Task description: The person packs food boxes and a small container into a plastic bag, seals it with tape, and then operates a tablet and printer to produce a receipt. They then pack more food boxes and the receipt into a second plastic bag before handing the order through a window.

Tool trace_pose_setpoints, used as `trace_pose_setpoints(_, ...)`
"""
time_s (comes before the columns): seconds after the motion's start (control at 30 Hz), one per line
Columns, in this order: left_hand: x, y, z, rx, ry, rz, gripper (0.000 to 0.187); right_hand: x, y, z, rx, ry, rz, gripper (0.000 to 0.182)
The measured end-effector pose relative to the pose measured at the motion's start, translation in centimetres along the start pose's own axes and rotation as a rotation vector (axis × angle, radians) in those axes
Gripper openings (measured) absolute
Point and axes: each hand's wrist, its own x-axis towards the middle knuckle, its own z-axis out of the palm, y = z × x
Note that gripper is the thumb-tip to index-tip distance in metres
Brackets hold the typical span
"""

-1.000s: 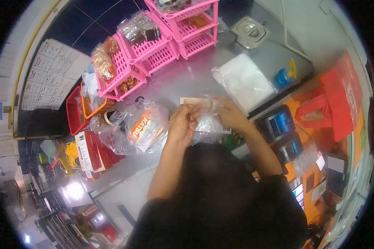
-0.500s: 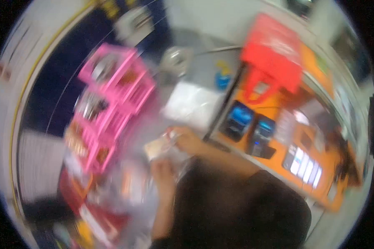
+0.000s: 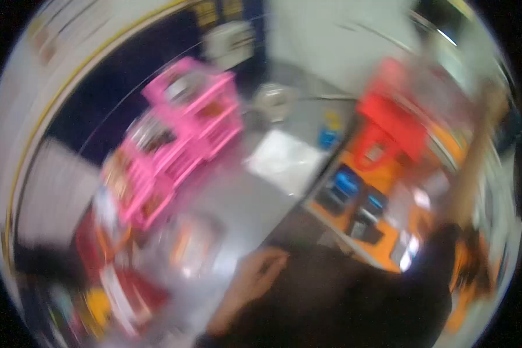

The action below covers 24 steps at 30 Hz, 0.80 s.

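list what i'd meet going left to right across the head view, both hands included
Pale board, plastic bag with orange print, left hand, blue bottle, red bag, right hand.

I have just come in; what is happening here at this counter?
One person, in dark clothing, is at a metal counter. The right hand is stretched far out, beyond the red bag; blur hides whether it holds anything. The left hand is close to the body, loosely curled, with nothing clearly visible in it. On the counter are a clear plastic bag showing orange, a white stack and pink racks.
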Motion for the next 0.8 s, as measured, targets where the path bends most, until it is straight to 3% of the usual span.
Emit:
trace_pose_setpoints(0.07,-0.6,0.3,-1.9,0.12,0.093,-0.13,0.017,0.8,3.8,3.6,-0.078,-0.101,-0.106,0.017)
trace_pose_setpoints(0.2,-3.8,-3.0,-5.7,0.323,0.664,-0.143,0.019,-2.2,6.6,10.2,-0.087,-0.153,-0.135,0.011)
trace_pose_setpoints(0.27,-5.8,-3.5,-6.4,0.325,0.945,-0.298,0.018,-4.4,7.7,10.7,-0.074,-0.168,-0.125,0.009)
trace_pose_setpoints(0.33,-8.0,-4.8,-7.7,0.543,1.236,-0.221,0.013,-5.8,8.8,10.3,-0.072,-0.166,-0.118,0.009)
trace_pose_setpoints(0.4,-10.0,-5.9,-9.0,0.693,1.392,-0.336,0.019,-7.2,9.6,9.8,-0.072,-0.165,-0.118,0.011)
trace_pose_setpoints(0.43,-10.6,-6.4,-9.6,0.702,1.377,-0.352,0.019,-7.7,9.3,9.4,-0.064,-0.16,-0.128,0.013)
trace_pose_setpoints(0.5,-11.5,-7.6,-11.3,1.186,1.321,-0.426,0.032,-8.7,8.4,7.9,-0.051,-0.125,-0.141,0.016)
trace_pose_setpoints(0.53,-11.9,-9.0,-11.9,1.141,1.283,-0.567,0.043,-9.4,7.1,6.9,-0.033,-0.085,-0.145,0.018)
trace_pose_setpoints(0.57,-11.6,-9.6,-12.3,1.137,1.282,-0.568,0.043,-10.2,5.2,5.8,0.012,-0.053,-0.166,0.02)
trace_pose_setpoints(0.63,-10.5,-10.6,-12.6,1.281,1.216,-0.755,0.048,-12.8,-0.3,2.7,0.136,0.021,-0.184,0.024)
trace_pose_setpoints(0.7,-9.5,-11.2,-13.0,1.3,1.118,-0.821,0.047,-19.2,-8.7,-1.0,0.358,-0.03,-0.195,0.028)
trace_pose_setpoints(0.73,-9.1,-11.3,-13.3,1.322,1.029,-0.89,0.046,-24.9,-15.2,-4.0,0.604,-0.212,-0.195,0.03)
trace_pose_setpoints(0.8,-9.7,-12.5,-13.6,1.202,1.041,-0.812,0.039,-35.6,-29.9,-10.5,1.311,-0.945,-0.204,0.034)
